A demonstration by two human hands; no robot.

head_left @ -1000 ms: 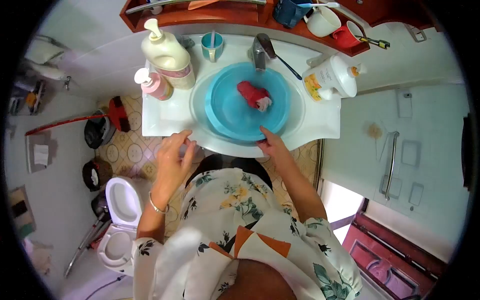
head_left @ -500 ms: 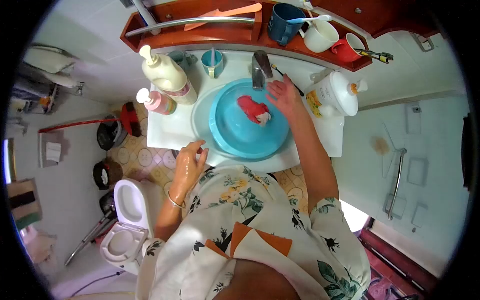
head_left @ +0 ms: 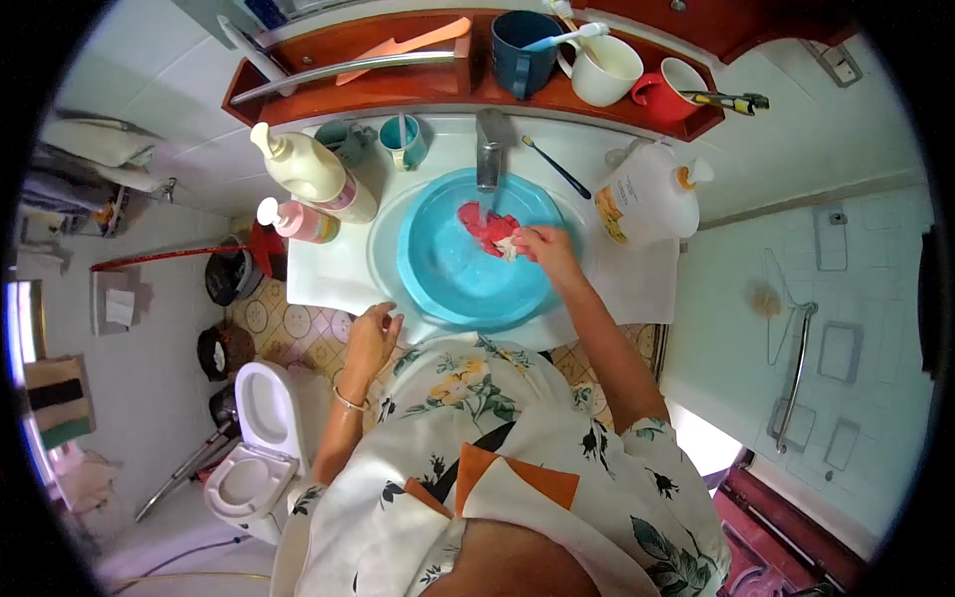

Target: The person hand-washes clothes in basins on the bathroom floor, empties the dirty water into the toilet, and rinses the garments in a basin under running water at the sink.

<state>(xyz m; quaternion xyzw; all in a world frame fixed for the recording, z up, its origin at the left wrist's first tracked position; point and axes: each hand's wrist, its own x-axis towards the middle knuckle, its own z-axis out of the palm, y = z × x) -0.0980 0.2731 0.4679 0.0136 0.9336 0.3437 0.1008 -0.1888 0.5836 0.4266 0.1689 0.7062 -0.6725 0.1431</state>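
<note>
A light blue basin [head_left: 448, 284] sits in the white sink [head_left: 333, 284] below the metal faucet [head_left: 490, 149]. Water appears to run from the faucet onto a red cloth [head_left: 482, 227] with a whitish end, inside the basin. My right hand [head_left: 545, 249] pinches the whitish end of this cloth at the basin's right side. Near the sink's front edge, left of the basin, my left hand [head_left: 373, 336] hangs with its fingers curled loosely; nothing shows in it.
Left of the basin stand a cream pump bottle [head_left: 313, 174], a pink pump bottle [head_left: 298, 221] and a teal cup [head_left: 403, 144]. A toothbrush [head_left: 557, 167] and a white jug [head_left: 647, 194] are at the right. A red-brown shelf [head_left: 477, 95] holds cups behind.
My right hand has moved from the basin's front rim up near the faucet, then down onto the cloth and taken hold of it. Water now seems to fall from the faucet.
</note>
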